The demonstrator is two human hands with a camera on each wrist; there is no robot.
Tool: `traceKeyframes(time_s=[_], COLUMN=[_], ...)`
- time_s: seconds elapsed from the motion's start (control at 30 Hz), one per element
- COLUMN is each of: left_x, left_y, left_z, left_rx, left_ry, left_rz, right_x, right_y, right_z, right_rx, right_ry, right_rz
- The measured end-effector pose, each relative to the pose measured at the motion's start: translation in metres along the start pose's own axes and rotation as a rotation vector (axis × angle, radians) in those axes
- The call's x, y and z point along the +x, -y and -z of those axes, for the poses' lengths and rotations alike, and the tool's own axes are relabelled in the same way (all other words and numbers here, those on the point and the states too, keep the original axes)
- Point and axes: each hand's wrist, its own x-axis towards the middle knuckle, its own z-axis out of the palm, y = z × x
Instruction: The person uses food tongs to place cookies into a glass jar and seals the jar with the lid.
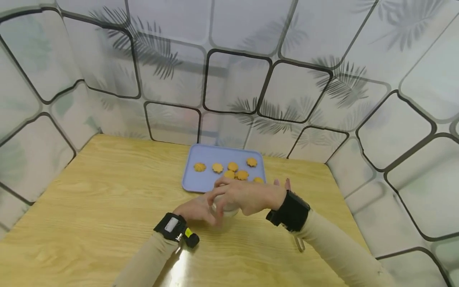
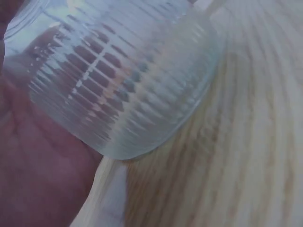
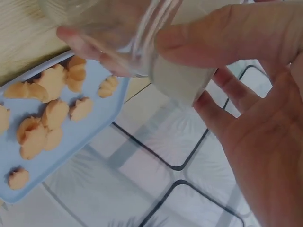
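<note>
"Above the pale yellow wood-grain table [image 1: 107, 191], on the near side of the tray, both hands meet at one object. What is it?"

"A ribbed clear-glass jar [image 2: 132, 80]. The left hand [image 1: 197, 209] has it gripped, palm and fingers curled round its side."

"And the right hand [image 1: 244, 195]?"

"Its thumb and fingers pinch a round whitish lid [image 3: 182, 82] at the jar's mouth. I can't tell whether the lid is seated or just resting against the rim."

"Is the jar upright?"

"I can't say; the hands cover most of it in the head view. Its base is close to the wood in the left wrist view, but I can't tell whether they touch."

"What's on the tray?"

"It's a light-blue rectangular tray with rounded corners [image 1: 195, 181], and several golden-orange, scallop-edged biscuits [image 1: 199, 167] lie across it, some touching or overlapping, others apart."

"Anything else close by?"

"A slim metal piece [image 1: 299, 244] shows beside the right forearm, mostly hidden, so I can't make out what it is. Each wrist wears a black strapped band [image 1: 291, 211], below which come beige sleeves [image 1: 333, 243]."

"And behind everything?"

"White cloth printed with dark rounded outlines and grey fern-like leaves [image 1: 236, 83] hangs round the table's far side and both ends."
</note>
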Motion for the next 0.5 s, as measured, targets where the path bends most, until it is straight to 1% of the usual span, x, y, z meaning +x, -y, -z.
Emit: traceKeyframes(time_s=[0.03,0.1,0.2,0.27,0.33,0.4,0.5], left_x=[0.000,0.002,0.005,0.007,0.008,0.008,0.006], left_y=[0.000,-0.001,-0.002,-0.002,-0.001,-0.001,0.000], left_z=[0.000,0.000,0.000,0.000,-0.001,-0.003,-0.007], left_rx=[-0.006,-0.005,-0.018,-0.040,-0.086,-0.126,-0.120], left_ry=[0.011,0.041,0.068,0.083,0.087,0.086,0.041], left_rz=[0.028,0.025,-0.028,-0.094,-0.140,-0.190,-0.240], right_x=[-0.002,-0.005,-0.012,-0.019,-0.030,-0.043,-0.060], right_y=[0.002,0.006,0.009,0.008,0.007,0.004,0.003], right_z=[0.001,0.005,0.013,0.016,0.015,0.009,-0.012], right_rx=[-0.004,-0.007,-0.003,0.017,0.058,0.101,0.183], right_ry=[-0.004,-0.027,-0.102,-0.165,-0.230,-0.315,-0.488], right_rz=[0.009,0.017,0.017,-0.010,-0.066,-0.146,-0.288])
